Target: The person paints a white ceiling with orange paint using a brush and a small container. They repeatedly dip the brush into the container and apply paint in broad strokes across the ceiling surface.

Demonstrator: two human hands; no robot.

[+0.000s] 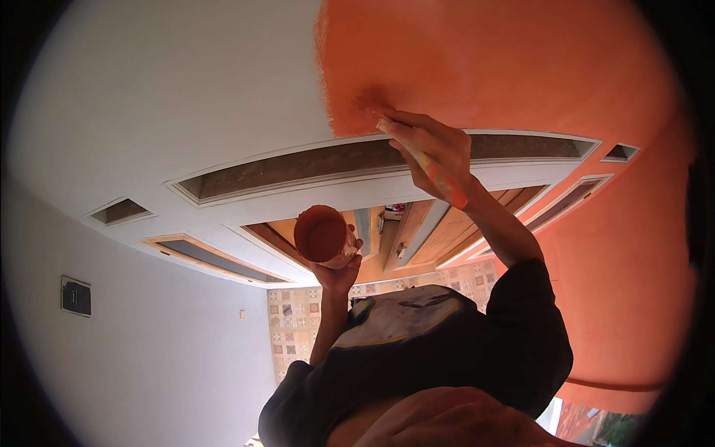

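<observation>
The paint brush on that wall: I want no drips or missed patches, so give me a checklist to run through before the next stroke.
1. Grip: right hand closed around the orange-smeared paint brush: ok.
2. Bristles on the surface: they meet the orange painted patch at its lower left edge: ok.
3. Coverage: the white unpainted surface left of the patch is bare: not ok.
4. Paint supply: left hand holds up the round orange-stained paint can; fill level: cannot tell.
5. White moulding frame just under the brush free of orange: cannot tell.
</observation>
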